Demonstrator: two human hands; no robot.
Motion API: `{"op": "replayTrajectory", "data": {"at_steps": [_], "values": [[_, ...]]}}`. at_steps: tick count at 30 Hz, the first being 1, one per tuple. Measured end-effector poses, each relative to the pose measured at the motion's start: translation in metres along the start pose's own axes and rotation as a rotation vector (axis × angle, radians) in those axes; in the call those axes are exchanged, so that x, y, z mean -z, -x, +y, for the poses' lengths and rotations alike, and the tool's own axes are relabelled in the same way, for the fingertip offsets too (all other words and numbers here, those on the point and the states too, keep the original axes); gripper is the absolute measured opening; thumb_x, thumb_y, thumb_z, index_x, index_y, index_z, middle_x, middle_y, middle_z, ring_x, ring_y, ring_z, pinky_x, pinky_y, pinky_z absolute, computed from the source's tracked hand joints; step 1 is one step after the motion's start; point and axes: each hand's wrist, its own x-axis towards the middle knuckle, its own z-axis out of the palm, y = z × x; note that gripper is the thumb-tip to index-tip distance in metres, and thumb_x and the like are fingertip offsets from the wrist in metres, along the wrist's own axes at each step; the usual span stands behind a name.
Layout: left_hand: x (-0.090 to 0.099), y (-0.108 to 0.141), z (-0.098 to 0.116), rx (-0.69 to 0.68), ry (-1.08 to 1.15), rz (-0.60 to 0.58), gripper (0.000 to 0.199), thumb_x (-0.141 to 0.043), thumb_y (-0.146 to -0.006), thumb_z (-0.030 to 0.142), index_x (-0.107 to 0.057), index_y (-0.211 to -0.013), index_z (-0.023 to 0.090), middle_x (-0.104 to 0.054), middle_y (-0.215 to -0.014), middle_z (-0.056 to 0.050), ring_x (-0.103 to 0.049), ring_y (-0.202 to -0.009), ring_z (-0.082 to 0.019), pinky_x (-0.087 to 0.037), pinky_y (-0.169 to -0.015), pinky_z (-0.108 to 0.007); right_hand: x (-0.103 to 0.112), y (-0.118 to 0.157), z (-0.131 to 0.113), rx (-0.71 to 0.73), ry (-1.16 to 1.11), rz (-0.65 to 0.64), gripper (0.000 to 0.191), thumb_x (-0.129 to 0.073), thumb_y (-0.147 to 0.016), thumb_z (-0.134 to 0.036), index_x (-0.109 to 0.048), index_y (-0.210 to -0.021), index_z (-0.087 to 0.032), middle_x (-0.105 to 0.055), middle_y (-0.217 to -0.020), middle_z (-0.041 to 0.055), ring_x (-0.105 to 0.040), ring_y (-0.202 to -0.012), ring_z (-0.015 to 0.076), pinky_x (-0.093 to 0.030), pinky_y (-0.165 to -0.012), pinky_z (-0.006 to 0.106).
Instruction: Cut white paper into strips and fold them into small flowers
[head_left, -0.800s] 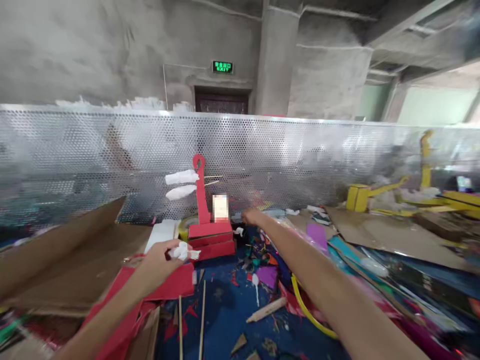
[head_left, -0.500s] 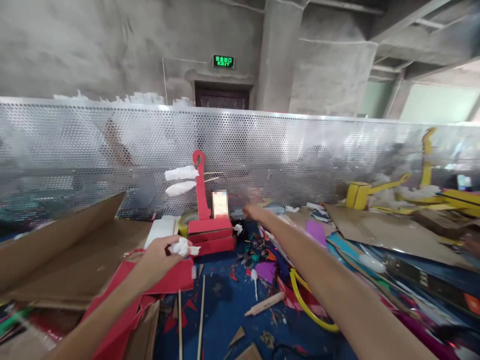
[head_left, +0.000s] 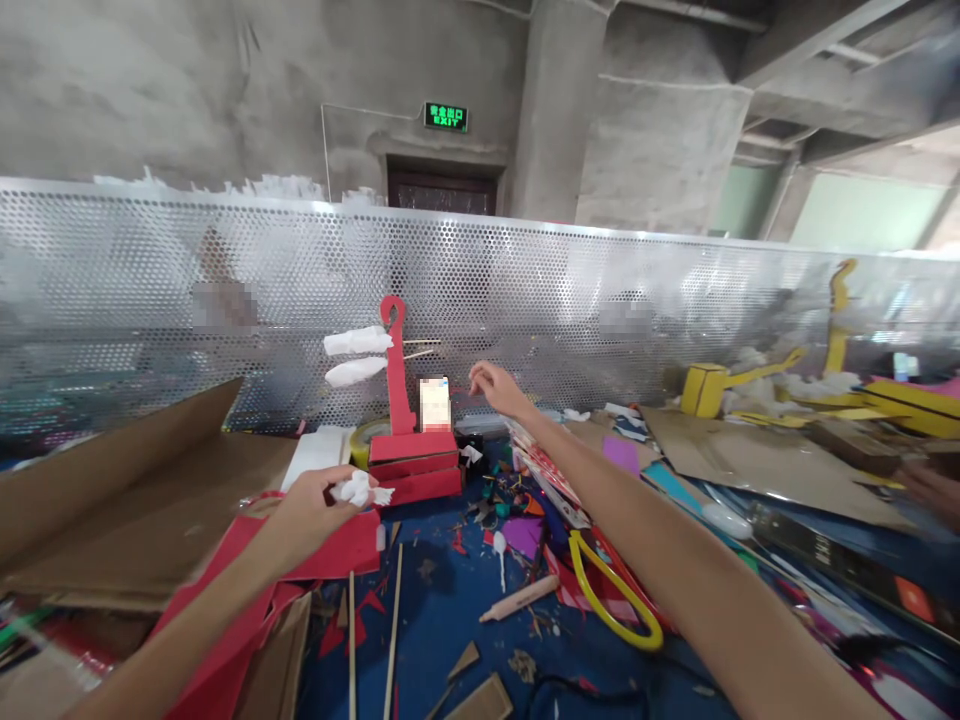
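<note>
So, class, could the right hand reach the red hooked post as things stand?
Probably yes: the right hand is near the red hooked post, though thin sticks jut out on that side.

Post [head_left: 398, 375] on box [head_left: 417, 482], partition [head_left: 547, 300] behind

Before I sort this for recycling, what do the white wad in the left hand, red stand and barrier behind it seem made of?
White wad: crumpled and matte, probably tissue, though thin plastic is possible.
Red stand: matte, flat cut panels, likely card or foam sheet.
Barrier: probably metal, silvery and shiny, with small holes.
</note>
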Motion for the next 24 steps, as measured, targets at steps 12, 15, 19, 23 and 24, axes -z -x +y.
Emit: {"op": "replayTrajectory", "data": {"at_steps": [12,15,19,23,24], "values": [[-0.003,0.000,-0.005,-0.003,0.069,-0.013,0.034,-0.056,-0.078,0.042,-0.068,-0.094,0.014,-0.066,-0.074,-0.002,-0.053,-0.066,-0.017,-0.035,-0.057,-0.022,0.048,-0.009,-0.078,-0.031,0.295,-0.363,0.032,-0.057,-0.080,-0.045,-0.068,-0.088,-0.016,-0.068,-0.086,0.0071,-0.059,-0.075,0.0176,-0.039,-0.063,0.024],[-0.003,-0.001,-0.004,-0.027,0.071,-0.003,0.034,-0.056,-0.078,0.042,-0.069,-0.094,0.014,-0.067,-0.075,-0.002,-0.054,-0.066,-0.016,-0.036,-0.057,-0.022,0.019,0.012,-0.069,-0.116,0.450,-0.558,0.047,-0.063,-0.072,-0.050,-0.067,-0.106,-0.018,-0.069,-0.103,0.0103,-0.062,-0.086,0.0234,-0.041,-0.064,0.025],[-0.002,0.000,0.001,-0.039,0.053,0.003,0.030,-0.056,-0.078,0.037,-0.069,-0.094,0.015,-0.067,-0.075,-0.001,-0.055,-0.066,-0.017,-0.038,-0.059,-0.022,-0.010,0.031,-0.058,-0.134,0.461,-0.703,0.044,-0.076,-0.055,-0.039,-0.072,-0.097,-0.025,-0.072,-0.094,0.0028,-0.066,-0.081,0.0207,-0.043,-0.061,0.021],[0.000,0.001,0.003,-0.051,0.069,0.016,0.032,-0.055,-0.077,0.038,-0.069,-0.094,0.014,-0.068,-0.077,-0.003,-0.057,-0.069,-0.018,-0.041,-0.061,-0.023,-0.014,0.039,-0.047,-0.218,0.570,-0.626,0.026,-0.070,-0.063,-0.024,-0.073,-0.087,-0.017,-0.072,-0.090,0.0133,-0.067,-0.082,0.0278,-0.047,-0.066,0.029],[0.000,0.001,0.003,-0.057,0.080,0.016,0.033,-0.055,-0.077,0.038,-0.069,-0.095,0.014,-0.068,-0.077,-0.003,-0.058,-0.069,-0.018,-0.041,-0.062,-0.023,-0.012,0.041,-0.045,-0.233,0.595,-0.594,0.024,-0.068,-0.064,-0.020,-0.073,-0.087,-0.016,-0.071,-0.092,0.0158,-0.066,-0.085,0.0295,-0.047,-0.068,0.031]]}}
